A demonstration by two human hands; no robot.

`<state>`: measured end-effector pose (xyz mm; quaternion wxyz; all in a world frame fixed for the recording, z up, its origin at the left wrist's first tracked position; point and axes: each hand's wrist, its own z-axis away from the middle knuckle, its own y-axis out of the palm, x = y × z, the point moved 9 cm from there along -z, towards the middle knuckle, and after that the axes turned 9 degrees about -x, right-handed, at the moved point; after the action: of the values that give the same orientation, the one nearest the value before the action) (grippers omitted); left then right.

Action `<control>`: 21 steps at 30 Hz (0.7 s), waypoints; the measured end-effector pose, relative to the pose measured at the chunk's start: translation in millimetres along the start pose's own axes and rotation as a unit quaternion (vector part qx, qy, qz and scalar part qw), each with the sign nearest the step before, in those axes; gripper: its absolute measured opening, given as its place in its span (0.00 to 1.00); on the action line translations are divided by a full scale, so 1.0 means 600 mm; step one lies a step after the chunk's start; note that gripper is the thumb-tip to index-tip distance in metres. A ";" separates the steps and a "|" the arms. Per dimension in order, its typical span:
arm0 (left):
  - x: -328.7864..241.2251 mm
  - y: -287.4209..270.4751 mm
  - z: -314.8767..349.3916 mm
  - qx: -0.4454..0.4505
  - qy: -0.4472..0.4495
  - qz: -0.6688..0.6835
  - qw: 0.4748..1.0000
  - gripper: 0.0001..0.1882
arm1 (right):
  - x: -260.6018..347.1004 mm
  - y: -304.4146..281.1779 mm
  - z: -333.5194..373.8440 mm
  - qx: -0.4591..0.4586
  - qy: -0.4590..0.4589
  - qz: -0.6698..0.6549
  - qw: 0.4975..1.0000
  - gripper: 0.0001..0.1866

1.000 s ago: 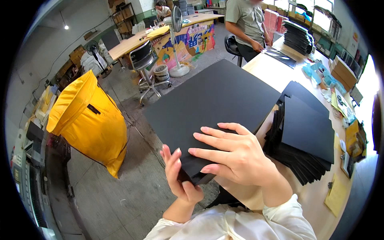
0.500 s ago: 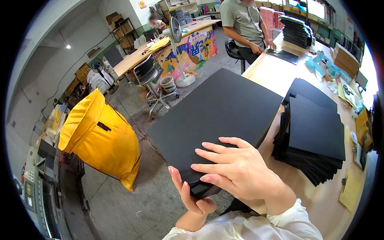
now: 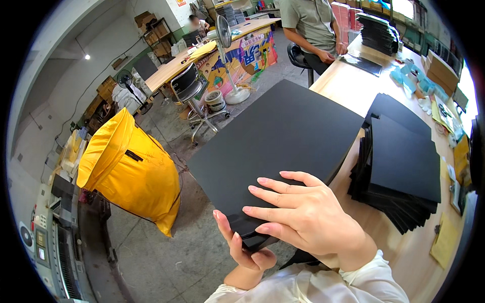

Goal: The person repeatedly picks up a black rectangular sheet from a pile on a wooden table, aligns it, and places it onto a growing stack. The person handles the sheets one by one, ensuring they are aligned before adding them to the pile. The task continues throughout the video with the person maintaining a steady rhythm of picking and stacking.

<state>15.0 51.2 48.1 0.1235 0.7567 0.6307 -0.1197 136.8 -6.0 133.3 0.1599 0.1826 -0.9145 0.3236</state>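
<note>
A stack of large black sheets (image 3: 283, 136) juts out from the table's left edge in front of me. My left hand (image 3: 247, 256) holds its near left corner, fingers at the side and thumb low by the edge. That corner looks slightly bent down, with a shiny fold. My right hand (image 3: 316, 217) lies on the top sheet with its fingers spread, close to the same corner. To the right, a second pile of black sheets (image 3: 404, 156) rests on the table, its edges fanned unevenly.
The wooden table (image 3: 389, 240) runs along my right. A yellow sack (image 3: 134, 171) stands on the floor at left, near a machine with a control panel (image 3: 43, 247). Beyond are a chair (image 3: 188, 86), a standing fan (image 3: 224, 33) and a person in a grey-green shirt (image 3: 308, 22) at the table.
The view has shifted slightly, so the surroundings sit a little further right. Both hands keep nearly the same place on the black sheets. The fold at the corner shows a bit more.
</note>
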 end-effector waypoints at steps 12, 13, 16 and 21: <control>0.003 0.000 0.005 0.007 -0.008 -0.015 1.000 0.29 | -0.002 0.000 0.002 0.000 0.000 -0.001 1.000 0.15; 0.002 0.001 0.004 0.005 -0.008 -0.015 1.000 0.29 | -0.002 0.000 0.002 -0.001 -0.001 0.000 1.000 0.15; 0.003 0.001 0.006 0.004 -0.012 -0.014 1.000 0.30 | -0.003 0.000 0.003 -0.002 -0.002 0.000 1.000 0.15; 0.005 0.001 0.007 0.010 -0.020 -0.014 1.000 0.30 | -0.003 0.001 0.002 0.002 0.000 0.002 1.000 0.16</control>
<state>15.8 52.8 43.3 0.1273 0.7462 0.6376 -0.1430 138.0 -6.2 131.3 0.1590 0.1810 -0.9143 0.3256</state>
